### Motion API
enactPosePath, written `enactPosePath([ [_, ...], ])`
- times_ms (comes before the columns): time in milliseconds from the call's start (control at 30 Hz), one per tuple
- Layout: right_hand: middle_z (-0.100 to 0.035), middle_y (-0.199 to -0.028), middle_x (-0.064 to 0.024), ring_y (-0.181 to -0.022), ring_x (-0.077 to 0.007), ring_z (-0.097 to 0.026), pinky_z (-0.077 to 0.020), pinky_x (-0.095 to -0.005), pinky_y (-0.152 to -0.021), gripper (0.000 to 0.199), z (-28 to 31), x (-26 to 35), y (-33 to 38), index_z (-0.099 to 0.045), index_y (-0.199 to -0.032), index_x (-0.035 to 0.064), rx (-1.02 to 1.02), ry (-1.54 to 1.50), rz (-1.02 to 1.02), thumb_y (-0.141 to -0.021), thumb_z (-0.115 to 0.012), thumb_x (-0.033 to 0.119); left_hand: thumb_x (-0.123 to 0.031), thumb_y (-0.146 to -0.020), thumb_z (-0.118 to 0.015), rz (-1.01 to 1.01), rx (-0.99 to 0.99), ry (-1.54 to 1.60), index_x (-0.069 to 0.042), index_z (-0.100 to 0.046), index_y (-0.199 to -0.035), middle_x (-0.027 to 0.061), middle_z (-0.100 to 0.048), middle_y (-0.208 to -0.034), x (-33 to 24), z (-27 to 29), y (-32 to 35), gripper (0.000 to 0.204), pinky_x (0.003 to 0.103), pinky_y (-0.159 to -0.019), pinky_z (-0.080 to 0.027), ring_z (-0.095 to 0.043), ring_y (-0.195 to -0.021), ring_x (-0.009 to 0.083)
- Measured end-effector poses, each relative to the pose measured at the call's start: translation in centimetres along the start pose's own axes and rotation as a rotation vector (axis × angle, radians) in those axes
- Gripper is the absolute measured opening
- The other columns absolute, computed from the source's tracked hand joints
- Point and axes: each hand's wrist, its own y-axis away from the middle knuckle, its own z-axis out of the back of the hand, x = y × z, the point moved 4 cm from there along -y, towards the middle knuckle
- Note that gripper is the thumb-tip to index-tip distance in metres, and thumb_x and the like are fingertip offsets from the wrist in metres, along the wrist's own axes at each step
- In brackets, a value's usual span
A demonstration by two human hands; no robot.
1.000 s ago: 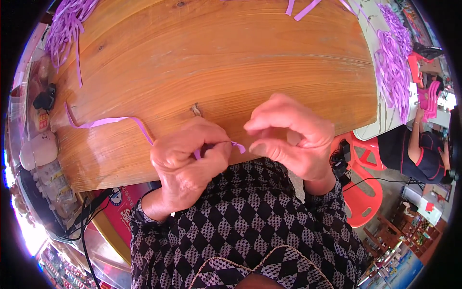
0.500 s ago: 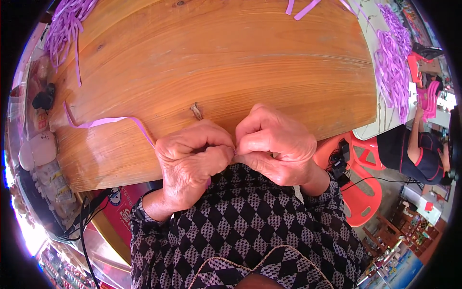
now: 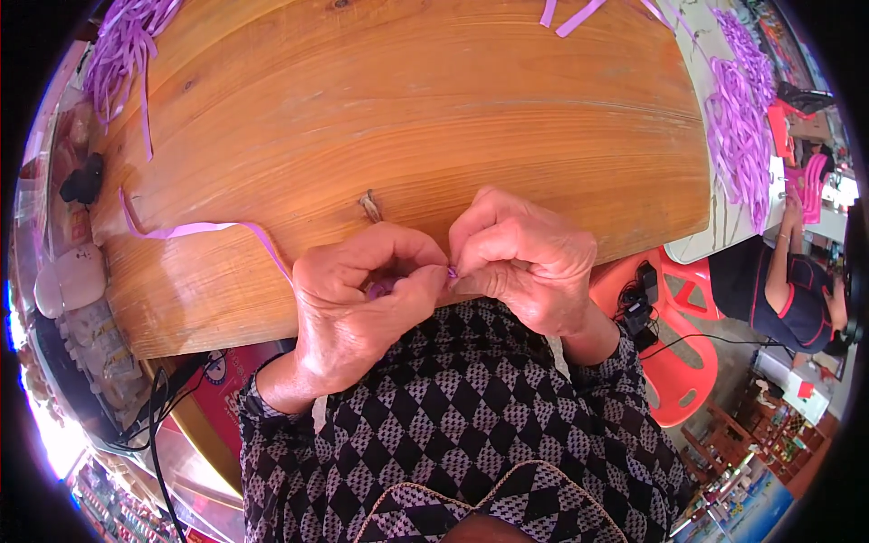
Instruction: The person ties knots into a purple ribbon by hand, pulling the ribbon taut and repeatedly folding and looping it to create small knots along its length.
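A purple ribbon trails over the wooden table from the left and runs in under my left hand. More purple shows inside the curled fingers of that hand. Both hands meet at the table's near edge, close to my body. Between their fingertips a small knotted or folded bit of the ribbon shows. My left thumb and forefinger pinch it from one side. From the other side, my right hand pinches it with thumb and forefinger. The exact shape of the bit is mostly hidden by the fingers.
The wooden table bears a purple ribbon bundle at far left. Another bundle lies on a pale surface at right. A plush pouch sits left; a red plastic chair stands right, near another person.
My fingertips have shifted slightly, and more purple now shows between them and inside my left hand. My right hand has risen a little. The ribbon's trailing end stays put.
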Motion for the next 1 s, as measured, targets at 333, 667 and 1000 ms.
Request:
enactPosePath([
  [333, -0.058, -0.075, -0.0077, -0.064, -0.0161, -0.051, -0.0395, -0.0265, -0.054, 0.017, -0.4, 0.5, -0.4, -0.060, -0.076, 0.0020, 0.011, 0.161, 0.129, -0.064, -0.073, -0.001, 0.005, -0.075, -0.056, -0.111, -0.017, -0.231, 0.003, -0.058, -0.075, -0.0003, -0.056, -0.062, 0.0, 0.3, -0.2, 0.003, 0.016, -0.048, -0.037, -0.047, -0.057, 0.0006],
  [667, -0.058, -0.076, -0.0078, -0.065, -0.0160, -0.050, -0.0389, -0.0258, -0.056, 0.013, 0.0, 0.3, 0.2, -0.059, -0.077, 0.0051, -0.061, 0.123, 0.190, -0.071, -0.070, 0.005, -0.004, -0.080, -0.059, 0.339, 0.122, 0.243, 0.003, -0.059, -0.084, 0.0078, -0.062, -0.066, 1.2, 0.0, -0.5, 0.008, 0.018, -0.047, -0.043, -0.056, -0.053, 0.0086],
  [1000, -0.056, -0.077, -0.0056, -0.068, -0.0172, -0.053, -0.0413, -0.0257, -0.058, 0.024, -0.1, 0.7, 0.2, -0.060, -0.080, 0.0056, -0.079, 0.142, 0.168, -0.062, -0.068, -0.009, 0.002, -0.079, -0.059, 0.022, 0.003, 0.073, 0.003, -0.058, -0.085, 0.0008, -0.058, -0.072, 0.5, 0.0, 0.4, 0.006, 0.016, -0.051, -0.039, -0.051, -0.061, 0.0028],
])
